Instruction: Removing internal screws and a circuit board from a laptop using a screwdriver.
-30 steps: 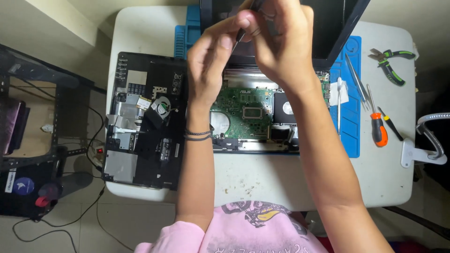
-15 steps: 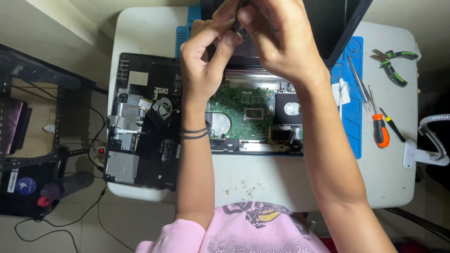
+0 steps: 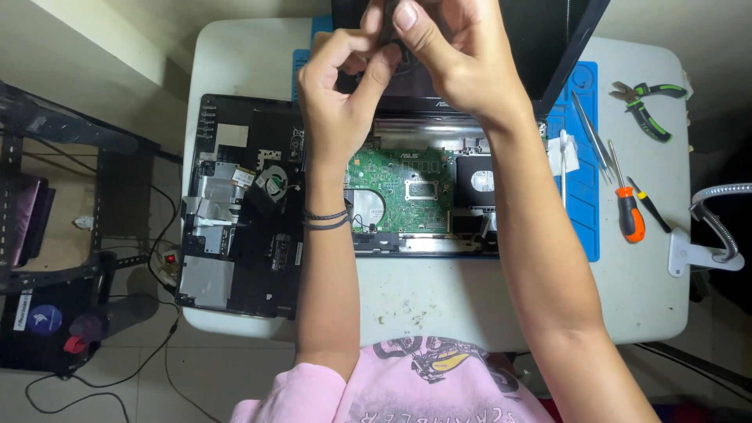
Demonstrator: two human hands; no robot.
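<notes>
Both hands meet above the white table's (image 3: 235,63) far edge: left hand (image 3: 341,94) and right hand (image 3: 458,59) pinch one small dark part (image 3: 389,35), fingers closed, above the green circuit board (image 3: 407,188).

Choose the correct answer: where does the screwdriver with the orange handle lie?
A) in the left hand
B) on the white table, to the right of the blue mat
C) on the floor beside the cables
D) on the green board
B: the screwdriver lies on the white table, just past the right edge of the blue mat, apart from both hands.
</notes>
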